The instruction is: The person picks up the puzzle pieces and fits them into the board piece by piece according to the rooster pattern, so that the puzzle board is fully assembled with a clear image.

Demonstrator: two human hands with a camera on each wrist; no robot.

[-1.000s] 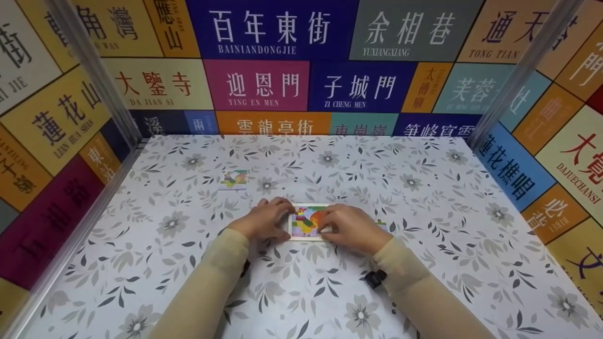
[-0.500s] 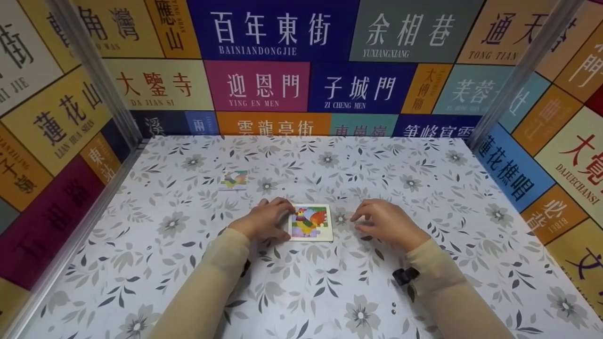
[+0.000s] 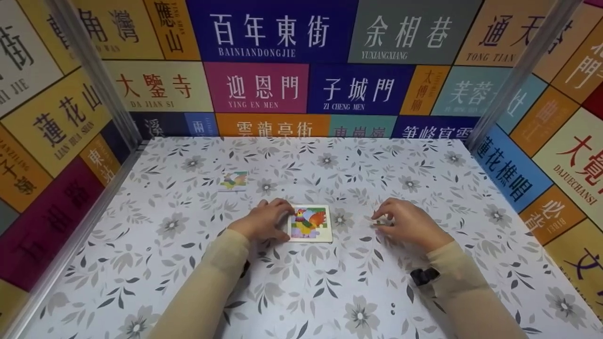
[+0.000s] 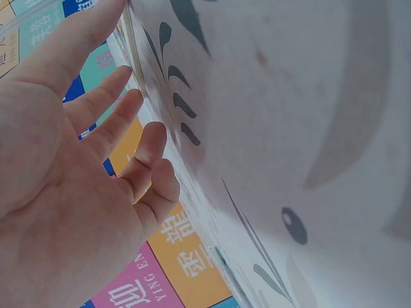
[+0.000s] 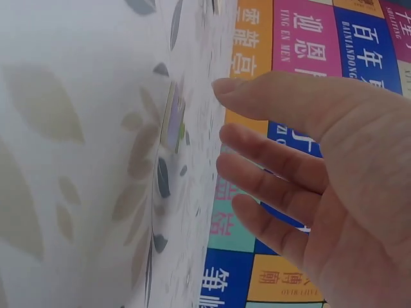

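A small square puzzle board (image 3: 310, 223) with a rooster picture lies flat on the floral tabletop (image 3: 301, 292). My left hand (image 3: 264, 219) rests at the board's left edge, its fingers fairly straight and touching the rim; the left wrist view shows the left hand (image 4: 96, 160) holding nothing. My right hand (image 3: 406, 223) hovers low over the table to the right of the board, apart from it. In the right wrist view the fingers (image 5: 270, 154) are loosely bent and empty. A thin flat piece (image 5: 172, 119) lies on the table just beyond them.
A small coloured picture card (image 3: 233, 180) lies farther back on the left. Walls covered in bright sign panels (image 3: 301, 66) close in the table on three sides, with metal posts (image 3: 101, 80) at the back corners.
My right hand has lifted off the right side of the puzzle board and slid well to the right. The left hand and the board have stayed put.
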